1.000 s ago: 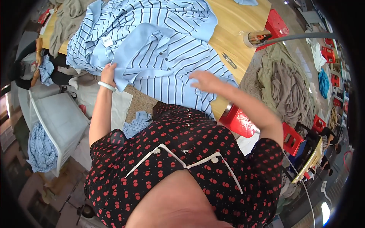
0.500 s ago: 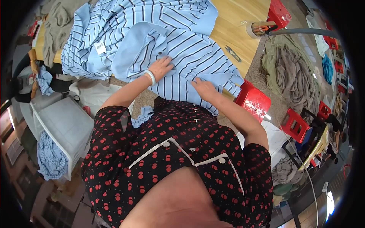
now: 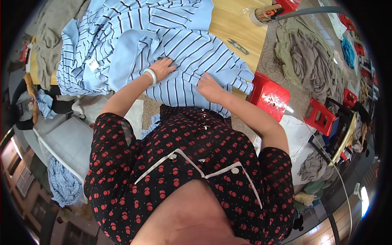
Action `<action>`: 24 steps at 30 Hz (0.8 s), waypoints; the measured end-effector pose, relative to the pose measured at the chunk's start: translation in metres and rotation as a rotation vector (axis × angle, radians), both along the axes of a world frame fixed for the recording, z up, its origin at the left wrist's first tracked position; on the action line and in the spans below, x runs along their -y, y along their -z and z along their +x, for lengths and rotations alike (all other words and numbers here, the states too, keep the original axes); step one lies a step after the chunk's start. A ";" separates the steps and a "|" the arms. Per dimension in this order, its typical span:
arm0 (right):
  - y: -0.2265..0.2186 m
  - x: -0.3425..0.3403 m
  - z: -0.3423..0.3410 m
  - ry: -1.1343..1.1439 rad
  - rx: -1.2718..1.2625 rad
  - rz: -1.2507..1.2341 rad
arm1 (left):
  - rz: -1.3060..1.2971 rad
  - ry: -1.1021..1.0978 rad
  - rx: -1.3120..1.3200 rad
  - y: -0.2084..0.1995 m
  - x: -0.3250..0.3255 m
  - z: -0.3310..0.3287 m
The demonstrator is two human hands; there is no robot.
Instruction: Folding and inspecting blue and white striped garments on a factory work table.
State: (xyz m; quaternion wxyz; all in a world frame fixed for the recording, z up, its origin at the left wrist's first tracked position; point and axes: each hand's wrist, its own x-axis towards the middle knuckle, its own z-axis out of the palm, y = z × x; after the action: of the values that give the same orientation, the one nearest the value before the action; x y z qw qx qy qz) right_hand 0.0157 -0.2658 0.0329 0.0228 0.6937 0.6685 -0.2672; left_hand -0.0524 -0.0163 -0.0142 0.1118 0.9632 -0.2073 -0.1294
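The person wears a short-sleeved black shirt (image 3: 183, 134) scattered with red dots, its collar (image 3: 143, 192) edged in white piping (image 3: 192, 164), with shiny buttons (image 3: 205, 128) down the front. A pale bangle (image 3: 152, 76) circles the left wrist (image 3: 145, 81).

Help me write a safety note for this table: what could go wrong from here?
The snips lie close to the striped shirt, so shifting cloth might snag on them. The cup of tools stands near the edge of the table and could fall if bumped. The shirt also hangs over the near edge; it might slip if the left hand and right hand let go.
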 end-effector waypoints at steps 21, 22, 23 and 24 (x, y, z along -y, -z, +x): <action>-0.037 0.065 0.028 0.373 -0.274 0.133 | 0.143 0.019 0.031 -0.004 0.007 0.010; -0.034 0.070 0.021 0.394 -0.281 0.113 | 0.138 0.025 0.026 -0.004 0.007 0.011; -0.032 0.075 0.017 0.401 -0.284 0.108 | 0.108 0.022 0.036 -0.003 0.007 0.012; -0.031 0.080 0.014 0.381 -0.221 0.128 | 0.080 0.020 0.046 -0.002 0.007 0.013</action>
State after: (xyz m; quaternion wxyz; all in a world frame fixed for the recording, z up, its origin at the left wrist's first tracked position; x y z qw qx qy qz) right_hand 0.0293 -0.3460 0.0635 -0.1455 0.7738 0.5395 -0.2983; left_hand -0.0395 -0.0228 -0.0119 0.0673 0.9676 -0.2139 -0.1163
